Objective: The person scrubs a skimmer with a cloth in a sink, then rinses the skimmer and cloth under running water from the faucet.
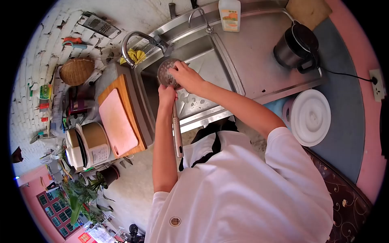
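Note:
My left hand (167, 95) is closed round the neck of a metal ladle (164, 72), held over the sink (208, 91). Its long handle slants down toward my body, beside my left forearm. My right hand (187, 77) is curled over the edge of the round bowl, fingertips pressed on it; anything under those fingers is hidden. Pale spots mark the bowl, and I cannot tell whether they are suds or holes. Just above the bowl is the curved faucet (131, 40), and wet patches show on the sink floor.
A yellow cloth (137, 56) lies behind the faucet. To the left are a pink cutting board (117, 121) on a wooden one and a rice cooker (91, 146). On the right stand a white bottle (230, 16), a dark kettle (298, 46) with its cord, and a white-lidded bucket (311, 117).

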`<state>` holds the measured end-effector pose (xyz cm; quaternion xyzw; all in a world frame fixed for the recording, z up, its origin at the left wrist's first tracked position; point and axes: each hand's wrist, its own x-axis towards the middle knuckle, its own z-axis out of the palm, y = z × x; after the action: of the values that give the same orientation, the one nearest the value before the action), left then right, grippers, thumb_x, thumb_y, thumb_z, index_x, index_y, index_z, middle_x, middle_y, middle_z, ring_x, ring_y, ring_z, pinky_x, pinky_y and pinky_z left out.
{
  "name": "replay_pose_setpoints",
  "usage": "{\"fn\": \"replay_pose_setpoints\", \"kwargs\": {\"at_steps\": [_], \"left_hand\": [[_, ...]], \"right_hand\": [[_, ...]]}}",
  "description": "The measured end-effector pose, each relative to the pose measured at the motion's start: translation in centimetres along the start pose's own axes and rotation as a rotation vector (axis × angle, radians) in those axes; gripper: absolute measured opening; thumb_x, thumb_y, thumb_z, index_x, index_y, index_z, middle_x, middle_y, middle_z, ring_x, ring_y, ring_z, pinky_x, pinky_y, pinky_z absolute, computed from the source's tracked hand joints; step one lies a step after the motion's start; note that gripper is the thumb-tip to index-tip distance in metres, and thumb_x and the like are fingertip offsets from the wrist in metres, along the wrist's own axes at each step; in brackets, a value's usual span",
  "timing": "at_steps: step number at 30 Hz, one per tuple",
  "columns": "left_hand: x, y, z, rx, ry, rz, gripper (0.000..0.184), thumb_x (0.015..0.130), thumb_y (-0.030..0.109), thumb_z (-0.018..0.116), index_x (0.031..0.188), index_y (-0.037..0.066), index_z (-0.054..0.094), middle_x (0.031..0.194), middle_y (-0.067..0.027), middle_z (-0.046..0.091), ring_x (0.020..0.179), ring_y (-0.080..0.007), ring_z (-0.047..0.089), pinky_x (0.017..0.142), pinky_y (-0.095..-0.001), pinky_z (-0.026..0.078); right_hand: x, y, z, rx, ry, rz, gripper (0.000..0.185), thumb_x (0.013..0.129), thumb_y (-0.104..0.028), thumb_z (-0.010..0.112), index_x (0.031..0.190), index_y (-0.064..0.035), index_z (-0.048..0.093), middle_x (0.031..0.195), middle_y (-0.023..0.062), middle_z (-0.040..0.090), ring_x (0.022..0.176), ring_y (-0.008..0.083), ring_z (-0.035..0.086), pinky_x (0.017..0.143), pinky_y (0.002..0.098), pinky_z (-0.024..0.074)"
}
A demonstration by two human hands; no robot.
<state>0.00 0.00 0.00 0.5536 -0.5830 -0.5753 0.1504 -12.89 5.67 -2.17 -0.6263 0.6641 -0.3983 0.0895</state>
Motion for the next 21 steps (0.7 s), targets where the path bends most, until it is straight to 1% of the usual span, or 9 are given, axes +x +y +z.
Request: {"fn": "replay_pose_setpoints", "kwargs": {"at_steps": [2,6,8,9,11,15,16,19,21], "left_hand": [[-0.7,0.4,0.6,-0.025,-0.020,0.061,0.020,0.083,0.005,0.044,0.098,-0.002,0.055,0.069,-0.0106,0.062,0.045,-0.0111,0.050,0.038,-0.0256,0.039],[0.1,-0.9,2.1,0.017,0.070,0.011,0.024,0.083,-0.002,0.038,0.103,-0.004,0.050,0.071,-0.0118,0.058,0.043,-0.0125,0.048,0.037,-0.0290,0.038],[1.0,-2.4,1.1,-0.015,0.040,0.022,0.023,0.084,-0.001,0.038,0.103,-0.005,0.050,0.070,-0.0118,0.058,0.043,-0.0127,0.049,0.037,-0.0290,0.038],[0.9,-2.4,0.9,-0.043,0.009,0.032,0.023,0.084,-0.001,0.038,0.104,-0.005,0.049,0.070,-0.0118,0.058,0.043,-0.0129,0.049,0.037,-0.0290,0.038],[0.9,-2.6,0.3,-0.048,0.002,0.034,0.020,0.085,0.000,0.038,0.101,-0.005,0.049,0.070,-0.0121,0.058,0.043,-0.0136,0.049,0.036,-0.0287,0.038],[1.7,-1.8,-0.6,-0.031,0.080,-0.027,0.015,0.087,0.005,0.043,0.096,-0.006,0.048,0.066,-0.0106,0.056,0.041,-0.0137,0.048,0.035,-0.0286,0.037],[2.1,-2.1,-1.3,-0.025,0.041,-0.014,0.014,0.087,0.005,0.044,0.095,-0.006,0.049,0.065,-0.0102,0.056,0.042,-0.0137,0.048,0.036,-0.0286,0.037],[2.1,-2.7,-2.2,-0.007,-0.025,0.008,0.012,0.087,0.005,0.045,0.092,-0.005,0.051,0.060,-0.0090,0.055,0.042,-0.0137,0.049,0.036,-0.0288,0.038],[1.6,-2.1,-2.2,-0.131,-0.005,-0.027,0.012,0.087,0.005,0.046,0.089,-0.005,0.052,0.058,-0.0084,0.054,0.041,-0.0137,0.049,0.034,-0.0292,0.037]], "right_hand": [[-0.3,0.1,-0.2,-0.098,-0.103,0.043,0.045,0.070,-0.006,0.068,0.111,-0.0032,0.050,0.113,0.0202,0.048,0.109,0.0383,0.050,0.082,0.0414,0.0504],[-0.9,0.8,1.6,-0.169,-0.061,0.160,0.037,0.070,-0.006,0.068,0.103,0.0007,0.053,0.105,0.0202,0.052,0.101,0.0359,0.056,0.080,0.0408,0.0512],[-1.9,0.5,2.6,0.058,-0.126,0.107,0.021,0.075,0.000,0.057,0.096,0.0000,0.055,0.098,0.0184,0.054,0.091,0.0360,0.058,0.079,0.0410,0.0508],[-1.6,0.9,2.5,0.054,-0.131,0.103,0.021,0.075,0.000,0.057,0.096,0.0000,0.055,0.098,0.0184,0.054,0.091,0.0360,0.058,0.079,0.0410,0.0508],[-0.7,1.8,2.7,-0.021,-0.121,-0.133,0.022,0.075,-0.002,0.059,0.096,0.0000,0.055,0.097,0.0188,0.056,0.087,0.0368,0.059,0.077,0.0424,0.0507],[1.4,0.6,4.0,0.124,0.021,0.123,0.022,0.076,-0.004,0.060,0.098,-0.0011,0.057,0.096,0.0181,0.058,0.088,0.0368,0.059,0.075,0.0448,0.0495],[1.0,0.1,4.6,0.133,-0.059,0.023,0.019,0.077,-0.005,0.060,0.095,-0.0009,0.058,0.094,0.0180,0.058,0.086,0.0376,0.058,0.073,0.0446,0.0490],[2.2,0.6,4.5,0.065,-0.091,-0.090,0.019,0.077,-0.006,0.061,0.095,-0.0015,0.058,0.093,0.0184,0.057,0.086,0.0377,0.058,0.073,0.0446,0.0484],[3.1,0.6,4.7,-0.016,-0.089,0.003,0.020,0.077,-0.007,0.061,0.096,-0.0029,0.058,0.093,0.0176,0.057,0.087,0.0369,0.058,0.075,0.0437,0.0487]]}}
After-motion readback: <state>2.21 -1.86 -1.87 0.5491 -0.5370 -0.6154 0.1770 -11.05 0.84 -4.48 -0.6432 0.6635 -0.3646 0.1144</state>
